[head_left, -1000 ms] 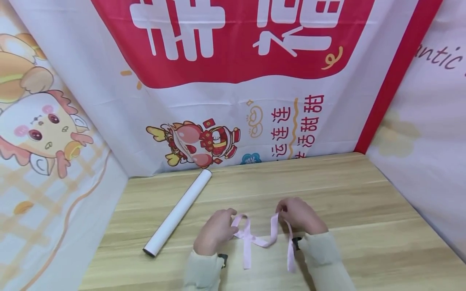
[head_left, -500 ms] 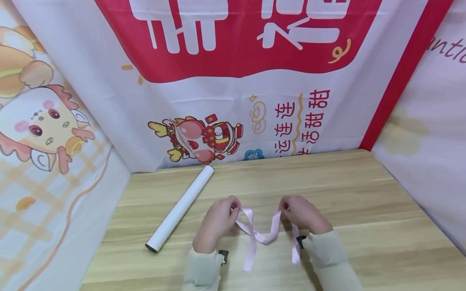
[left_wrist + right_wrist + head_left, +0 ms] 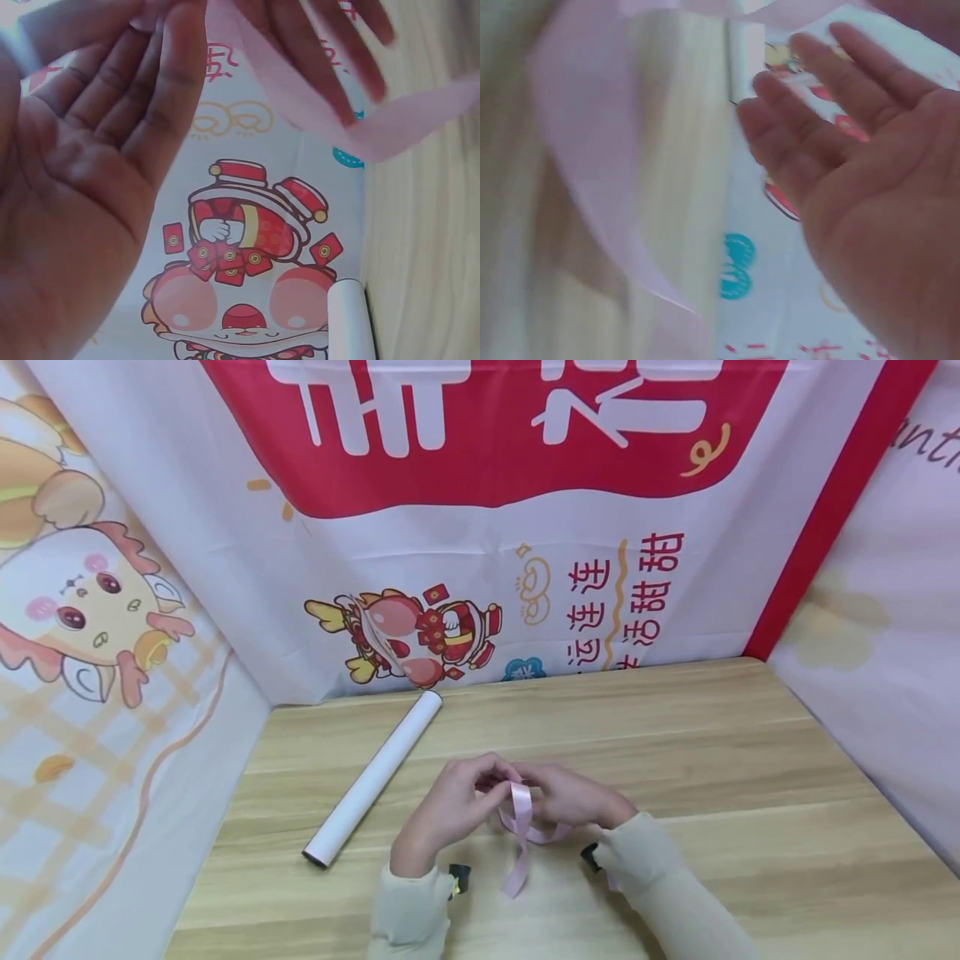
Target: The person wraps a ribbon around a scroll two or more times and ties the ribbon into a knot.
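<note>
A pale pink ribbon (image 3: pixel 521 827) hangs in a loose loop between the two hands, above the wooden table. My left hand (image 3: pixel 457 802) pinches it between thumb and forefinger, and one end dangles from that pinch. My right hand (image 3: pixel 566 793) has its fingertips against the left fingertips and holds the ribbon's other side. Its exact grip point is hidden. In the right wrist view several fingers (image 3: pixel 802 127) are extended, with the ribbon (image 3: pixel 592 135) drooping beside them. The left wrist view shows the left thumb and forefinger tips together at the top edge, and the ribbon (image 3: pixel 292 97) crossing the right fingers.
A white tube or roll with dark-edged ends (image 3: pixel 372 779) lies diagonally on the wooden table (image 3: pixel 675 743), left of the hands. Printed cloth banners (image 3: pixel 450 552) hang behind and on both sides. A small black wrist device (image 3: pixel 460 878) sits at the left cuff.
The right hand has moved left to meet the left hand, bringing the ribbon's sides together. The left hand has lifted the ribbon and shifted slightly right. The white tube stays put.
</note>
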{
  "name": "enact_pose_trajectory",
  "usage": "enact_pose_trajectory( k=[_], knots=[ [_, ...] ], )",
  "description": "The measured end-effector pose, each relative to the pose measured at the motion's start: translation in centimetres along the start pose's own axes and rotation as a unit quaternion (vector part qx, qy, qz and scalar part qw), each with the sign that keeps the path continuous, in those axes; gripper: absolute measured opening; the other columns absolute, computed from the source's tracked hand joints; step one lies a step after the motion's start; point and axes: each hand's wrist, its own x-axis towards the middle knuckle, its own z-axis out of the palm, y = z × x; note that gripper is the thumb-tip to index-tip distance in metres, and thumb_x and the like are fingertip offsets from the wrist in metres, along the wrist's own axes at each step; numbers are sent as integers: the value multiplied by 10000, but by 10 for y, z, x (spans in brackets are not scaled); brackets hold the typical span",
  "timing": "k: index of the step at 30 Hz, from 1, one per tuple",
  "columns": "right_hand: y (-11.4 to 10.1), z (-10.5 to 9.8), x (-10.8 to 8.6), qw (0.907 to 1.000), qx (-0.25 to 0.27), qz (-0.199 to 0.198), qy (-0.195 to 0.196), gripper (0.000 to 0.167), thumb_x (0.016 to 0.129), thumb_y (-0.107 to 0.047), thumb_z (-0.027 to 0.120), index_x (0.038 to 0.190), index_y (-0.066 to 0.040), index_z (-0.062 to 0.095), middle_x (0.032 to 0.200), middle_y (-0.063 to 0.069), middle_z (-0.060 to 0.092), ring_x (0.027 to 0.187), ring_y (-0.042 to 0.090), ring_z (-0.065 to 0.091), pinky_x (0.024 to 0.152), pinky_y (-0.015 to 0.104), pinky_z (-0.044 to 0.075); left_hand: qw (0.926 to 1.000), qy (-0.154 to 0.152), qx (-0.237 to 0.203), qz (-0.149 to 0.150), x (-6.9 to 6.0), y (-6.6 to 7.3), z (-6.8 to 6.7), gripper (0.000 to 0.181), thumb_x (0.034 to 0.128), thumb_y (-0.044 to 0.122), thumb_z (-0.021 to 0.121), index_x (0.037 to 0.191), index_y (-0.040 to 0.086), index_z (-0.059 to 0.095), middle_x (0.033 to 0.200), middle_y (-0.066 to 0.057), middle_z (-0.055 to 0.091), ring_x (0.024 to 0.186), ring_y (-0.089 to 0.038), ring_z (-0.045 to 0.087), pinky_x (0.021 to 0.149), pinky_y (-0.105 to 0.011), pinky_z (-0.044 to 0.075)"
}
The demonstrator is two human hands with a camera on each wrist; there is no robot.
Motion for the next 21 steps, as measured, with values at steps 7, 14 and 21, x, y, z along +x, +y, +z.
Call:
enact_pose_trajectory(
  k=[7, 14, 21],
  knots=[
    [5, 6, 7, 9995, 268, -127, -68, 339, 1060, -194, 631, 1395, -169, 675, 1439, 38, 681, 1335, 256, 605, 1192, 611, 432, 9985, -265, -470, -79, -9, 2, -8, 135, 1035, 97, 630, 1103, 129, 742, 1098, -36, 763, 941, -98, 689, 868, -209, 590],
    [4, 3, 2, 9992, 371, -149, 31, 185, 1094, -261, 573, 1178, -138, 683, 1270, 77, 741, 1258, 270, 657, 1158, 575, 467, 9973, -94, -690, -239, -14, -2, -15, 284, 1128, 245, 509, 1130, 52, 717, 960, -59, 783, 877, -131, 737, 824, -235, 610],
    [7, 2, -3, 9984, 518, -15, 224, 140, 1078, -205, 603, 1129, -95, 675, 1016, 177, 746, 876, 235, 728, 857, 328, 595, 9952, 445, 97, -864, -17, -12, -17, 137, 936, 153, 808, 1015, 76, 727, 879, -4, 746, 775, -73, 664, 726, -197, 573]
  ],
)
